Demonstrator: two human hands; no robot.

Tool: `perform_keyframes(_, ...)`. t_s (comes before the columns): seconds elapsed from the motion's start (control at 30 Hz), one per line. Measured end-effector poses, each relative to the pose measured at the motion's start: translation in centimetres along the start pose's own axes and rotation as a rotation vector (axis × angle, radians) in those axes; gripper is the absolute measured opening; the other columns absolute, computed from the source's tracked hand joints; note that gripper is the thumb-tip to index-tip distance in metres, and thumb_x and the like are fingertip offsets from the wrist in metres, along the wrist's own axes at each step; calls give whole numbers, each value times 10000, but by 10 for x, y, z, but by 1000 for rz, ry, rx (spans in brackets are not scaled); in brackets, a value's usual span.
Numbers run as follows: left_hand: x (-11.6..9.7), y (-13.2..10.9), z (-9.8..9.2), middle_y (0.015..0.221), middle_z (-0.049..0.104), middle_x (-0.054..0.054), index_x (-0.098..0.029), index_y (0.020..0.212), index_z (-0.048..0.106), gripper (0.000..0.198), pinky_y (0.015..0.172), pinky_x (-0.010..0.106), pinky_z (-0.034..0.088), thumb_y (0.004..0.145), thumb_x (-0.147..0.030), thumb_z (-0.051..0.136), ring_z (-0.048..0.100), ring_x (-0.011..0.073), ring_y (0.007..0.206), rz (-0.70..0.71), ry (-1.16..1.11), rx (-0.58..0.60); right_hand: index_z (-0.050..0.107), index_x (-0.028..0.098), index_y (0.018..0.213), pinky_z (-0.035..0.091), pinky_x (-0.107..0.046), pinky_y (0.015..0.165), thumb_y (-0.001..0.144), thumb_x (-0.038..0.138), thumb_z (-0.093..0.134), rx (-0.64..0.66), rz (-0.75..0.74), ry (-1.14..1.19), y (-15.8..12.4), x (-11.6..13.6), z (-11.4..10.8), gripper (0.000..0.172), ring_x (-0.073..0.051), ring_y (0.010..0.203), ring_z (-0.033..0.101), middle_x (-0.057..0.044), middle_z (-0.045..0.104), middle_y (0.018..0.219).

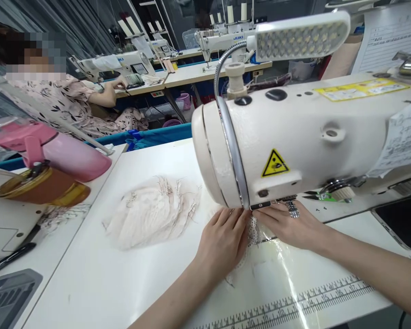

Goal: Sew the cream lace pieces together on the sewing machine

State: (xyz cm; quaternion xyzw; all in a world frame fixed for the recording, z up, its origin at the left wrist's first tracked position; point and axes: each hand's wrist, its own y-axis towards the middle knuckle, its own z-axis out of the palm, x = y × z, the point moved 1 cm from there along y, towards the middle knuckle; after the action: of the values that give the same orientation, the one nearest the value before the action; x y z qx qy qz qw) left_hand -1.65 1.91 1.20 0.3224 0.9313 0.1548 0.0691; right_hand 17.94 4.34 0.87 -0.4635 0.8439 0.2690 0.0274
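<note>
Lace trim at the sewing mach., wearer's view. The lace trim point(253, 230), off-white & scalloped, lies on the white table point(89, 274) below the sewing mach. head point(294, 123), btwn the 2 hands. L hand point(222, 237): palm down, fingers together, tips at the head's underside. R hand point(291, 224): fingers reaching in from the R, tips partly hidden beneath the head. Can't tell whether either hand grips the trim or only presses it. Pale fabric pile point(150, 212) w/ frayed thread ends lies L of L hand.

Containers, far L: open amber-brown cup point(41, 189) holds a dark tool point(39, 168), up at its rim; other contents unclear. Just behind, pink bottle point(77, 155) w/ handled lid point(23, 137); contents hidden. Thread scraps point(63, 215) lie near the cup's base.

Bkgd.: pink basket point(184, 100), 2nd pink basket point(171, 122) lower, whitish bin point(300, 71) to the R; contents of all 3 too small to tell. Co-worker point(55, 98) in patterned clothing sits at another mach. point(109, 64). Dark phone point(402, 224) lies R of R hand; printed ruler point(294, 308) runs along the table's front.
</note>
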Motion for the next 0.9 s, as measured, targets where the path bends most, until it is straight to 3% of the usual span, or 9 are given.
perform_keyframes(0.33, 1, -1, 3, 1194, 620, 108, -102, 1248, 545, 371, 932, 404, 475, 920, -207, 408, 557, 260, 1110, 21, 43, -42, 580, 167, 1169, 481, -390, 802, 832, 44, 435, 26, 23, 43, -2, 1, 1, 386, -216, 950, 633, -94, 608, 1221)
perform_keyframes(0.9, 0, -1, 4, 1274, 576, 89, -132, 1263, 540, 371, 972, 418, 463, 931, -220, 401, 511, 260, 1202, -7, 51, -37, 603, 130, 1122, 462, -378, 788, 830, 31, 434, -61, 3, 51, -1, 0, 4, 351, -218, 961, 629, -98, 620, 1203)
